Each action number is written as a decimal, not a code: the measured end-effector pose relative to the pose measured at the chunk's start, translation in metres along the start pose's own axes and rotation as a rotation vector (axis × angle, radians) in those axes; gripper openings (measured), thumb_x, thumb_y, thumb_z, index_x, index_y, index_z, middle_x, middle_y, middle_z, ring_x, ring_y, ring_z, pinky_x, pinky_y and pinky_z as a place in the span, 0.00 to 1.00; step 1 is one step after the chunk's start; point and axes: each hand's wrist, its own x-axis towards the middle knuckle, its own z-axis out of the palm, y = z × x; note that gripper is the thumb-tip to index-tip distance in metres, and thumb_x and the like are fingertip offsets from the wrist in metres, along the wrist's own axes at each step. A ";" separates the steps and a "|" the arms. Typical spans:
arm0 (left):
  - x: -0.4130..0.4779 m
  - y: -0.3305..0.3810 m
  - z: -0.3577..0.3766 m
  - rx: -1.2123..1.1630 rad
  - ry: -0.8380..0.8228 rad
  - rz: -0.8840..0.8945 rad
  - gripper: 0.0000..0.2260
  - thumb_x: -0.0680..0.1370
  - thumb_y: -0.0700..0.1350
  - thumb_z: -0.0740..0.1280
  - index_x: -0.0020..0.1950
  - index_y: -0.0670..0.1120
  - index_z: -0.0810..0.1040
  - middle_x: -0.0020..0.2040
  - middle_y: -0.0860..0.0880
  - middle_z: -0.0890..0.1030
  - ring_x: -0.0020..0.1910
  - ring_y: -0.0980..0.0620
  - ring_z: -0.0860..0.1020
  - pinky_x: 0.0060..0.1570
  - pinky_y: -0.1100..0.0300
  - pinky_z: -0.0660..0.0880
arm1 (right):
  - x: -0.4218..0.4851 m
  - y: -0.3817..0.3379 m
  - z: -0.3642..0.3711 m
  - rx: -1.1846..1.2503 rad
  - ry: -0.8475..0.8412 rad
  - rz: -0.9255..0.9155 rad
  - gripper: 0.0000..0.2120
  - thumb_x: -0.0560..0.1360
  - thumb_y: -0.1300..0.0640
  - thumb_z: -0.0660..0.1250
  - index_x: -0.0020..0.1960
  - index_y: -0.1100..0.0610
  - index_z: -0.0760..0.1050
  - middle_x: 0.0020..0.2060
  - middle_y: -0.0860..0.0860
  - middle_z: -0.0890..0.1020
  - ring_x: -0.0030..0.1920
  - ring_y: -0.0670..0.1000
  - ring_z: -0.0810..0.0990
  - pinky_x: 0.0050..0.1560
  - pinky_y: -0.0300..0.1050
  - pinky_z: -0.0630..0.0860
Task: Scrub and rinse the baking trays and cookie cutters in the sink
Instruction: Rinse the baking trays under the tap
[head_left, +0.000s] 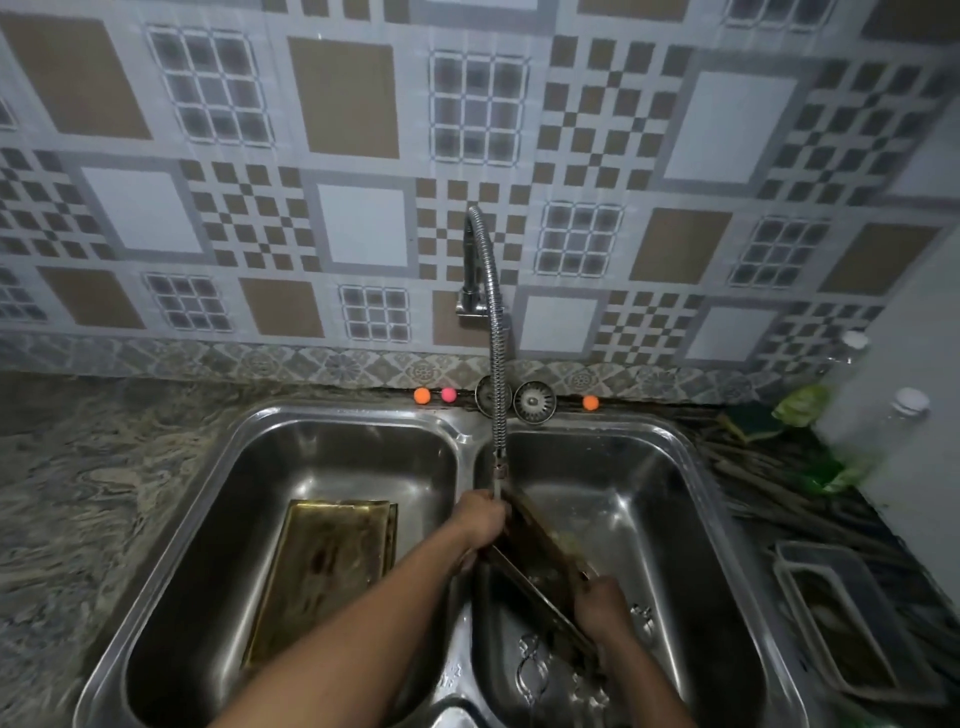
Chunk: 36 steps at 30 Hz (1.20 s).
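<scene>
Left hand (480, 522) grips the faucet hose (493, 364) tip, right hand (602, 605) grips the baking tray (535, 551) tilted in the right basin (675, 493); best keep tilt, sweep spray top-down so runoff drains.

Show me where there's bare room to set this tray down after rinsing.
Freest is the left counter, bare stone beside the left basin. Inside it, floor shows behind the flat tray. Crowded: the right basin, with the held tray and cookie cutters; the right counter holds bottles, a sponge and a container.
</scene>
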 end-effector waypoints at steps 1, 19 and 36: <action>0.009 -0.003 0.002 0.050 -0.009 -0.018 0.05 0.74 0.39 0.64 0.40 0.43 0.79 0.44 0.39 0.83 0.45 0.40 0.82 0.48 0.46 0.81 | 0.000 0.001 -0.002 -0.032 -0.024 0.007 0.17 0.82 0.57 0.58 0.60 0.71 0.75 0.57 0.65 0.80 0.59 0.61 0.79 0.43 0.38 0.64; 0.017 -0.056 0.015 -0.149 -0.092 0.031 0.13 0.76 0.32 0.67 0.57 0.43 0.82 0.43 0.45 0.86 0.40 0.45 0.85 0.41 0.53 0.82 | 0.019 -0.035 0.003 -0.675 0.044 -0.437 0.18 0.79 0.57 0.57 0.68 0.55 0.69 0.69 0.56 0.69 0.70 0.56 0.66 0.70 0.51 0.65; 0.010 -0.041 0.009 -0.156 0.122 0.404 0.16 0.84 0.41 0.54 0.72 0.50 0.65 0.64 0.56 0.70 0.63 0.64 0.70 0.59 0.78 0.63 | 0.043 -0.075 0.047 -0.349 -0.235 -0.835 0.21 0.81 0.52 0.51 0.73 0.50 0.66 0.72 0.48 0.69 0.73 0.46 0.62 0.75 0.52 0.56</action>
